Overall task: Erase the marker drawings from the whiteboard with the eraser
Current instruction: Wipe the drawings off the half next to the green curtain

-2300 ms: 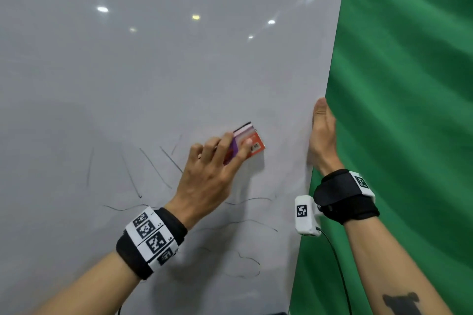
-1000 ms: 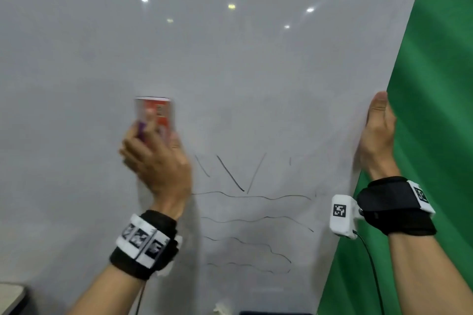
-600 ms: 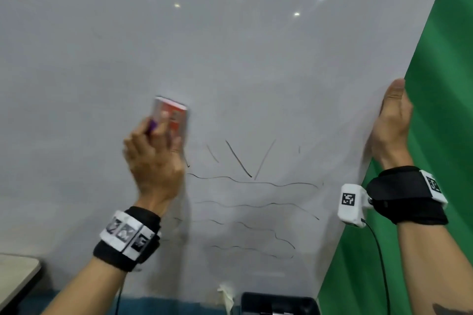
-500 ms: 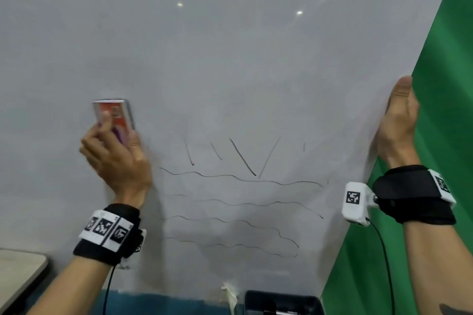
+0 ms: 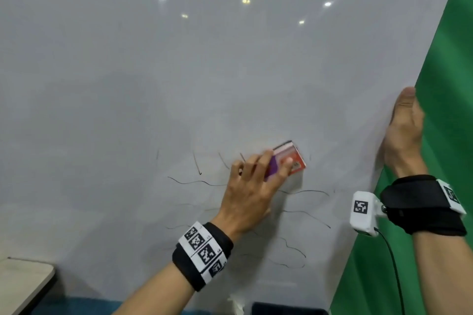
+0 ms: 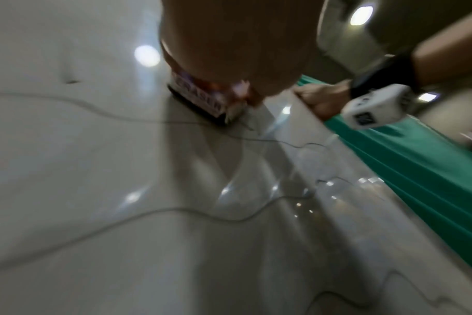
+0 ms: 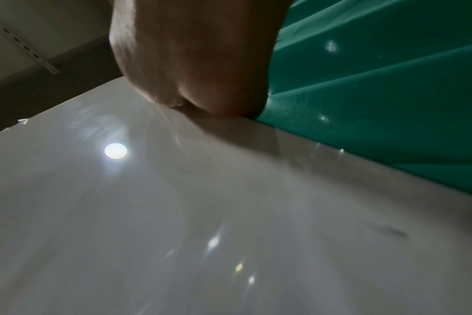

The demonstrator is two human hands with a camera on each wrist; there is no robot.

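The whiteboard (image 5: 179, 84) fills most of the head view. Thin black marker lines (image 5: 197, 183) cross its lower middle: short slanted strokes above several wavy lines. My left hand (image 5: 253, 186) grips an orange, purple and white eraser (image 5: 291, 158) and presses it flat on the board among the upper strokes. In the left wrist view the eraser (image 6: 202, 100) has its dark felt against the board beside a wavy line (image 6: 94, 106). My right hand (image 5: 404, 133) grips the board's right edge, thumb on the front, fingers hidden behind. The right wrist view shows the right hand (image 7: 197, 64) at that edge.
A green cloth (image 5: 440, 84) hangs behind the board on the right. A pale table corner (image 5: 23, 281) shows at the lower left. Something dark (image 5: 286, 311) sits below the board's bottom edge, next to a white scrap (image 5: 236, 305). Ceiling lights reflect on the board.
The left hand has carried the eraser from the left side of the drawing to the right, onto the slanted strokes. The right hand still holds the board's edge.
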